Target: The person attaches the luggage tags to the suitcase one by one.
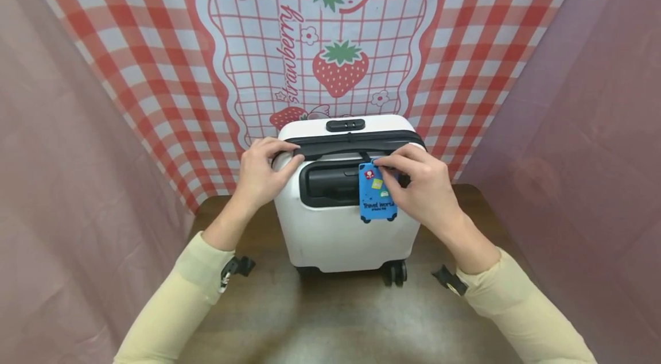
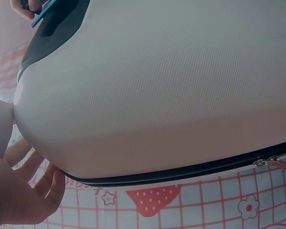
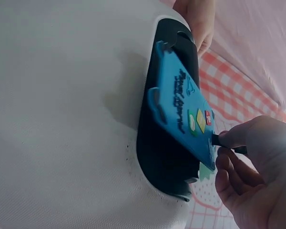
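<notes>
A white hard-shell suitcase (image 1: 351, 240) stands upright, its black carry handle (image 1: 330, 148) across the top. From that handle hangs a blue luggage tag (image 1: 378, 197), shaped like a small suitcase and printed "Travel World". My right hand (image 1: 426, 183) pinches the tag's black strap (image 3: 215, 140) between thumb and fingertip, at the tag's upper end. At the suitcase's top left corner my left hand (image 1: 260, 171) holds on, thumb on one side and fingers bent over the other, as the left wrist view shows. Part of the strap is hidden behind the right fingers.
The suitcase stands on a brown wooden table (image 1: 330, 318). Close behind it hangs a red checked strawberry cloth (image 1: 341, 25). Pinkish curtains (image 1: 578, 140) close in both sides. A black combination lock (image 1: 345, 125) and a zipper (image 2: 267, 163) sit on the case.
</notes>
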Demonstrator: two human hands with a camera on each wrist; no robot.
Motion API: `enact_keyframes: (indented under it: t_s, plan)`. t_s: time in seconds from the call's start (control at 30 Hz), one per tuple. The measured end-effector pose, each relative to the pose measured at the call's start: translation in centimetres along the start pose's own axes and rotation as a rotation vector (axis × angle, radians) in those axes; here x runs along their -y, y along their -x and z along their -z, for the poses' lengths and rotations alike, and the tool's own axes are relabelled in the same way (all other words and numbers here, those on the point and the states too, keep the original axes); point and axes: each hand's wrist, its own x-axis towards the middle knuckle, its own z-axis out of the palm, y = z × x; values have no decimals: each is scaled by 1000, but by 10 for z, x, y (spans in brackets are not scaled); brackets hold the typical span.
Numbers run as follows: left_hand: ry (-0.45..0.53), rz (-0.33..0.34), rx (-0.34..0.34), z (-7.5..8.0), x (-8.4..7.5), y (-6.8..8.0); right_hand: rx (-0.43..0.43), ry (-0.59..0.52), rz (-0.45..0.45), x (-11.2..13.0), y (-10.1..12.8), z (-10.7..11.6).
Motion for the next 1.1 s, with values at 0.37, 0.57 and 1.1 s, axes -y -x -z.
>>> enact_keyframes:
  t_s: [0.37, 0.57, 1.1]
  plan:
    - [-1, -3, 2, 1, 0, 0, 45, 50, -14, 7, -9, -7]
    - [4, 8, 9, 0, 2, -2, 62, 30, -46, 11, -14, -9]
    - [-58, 5, 171, 13, -2, -16, 92, -32, -46, -4, -23, -6]
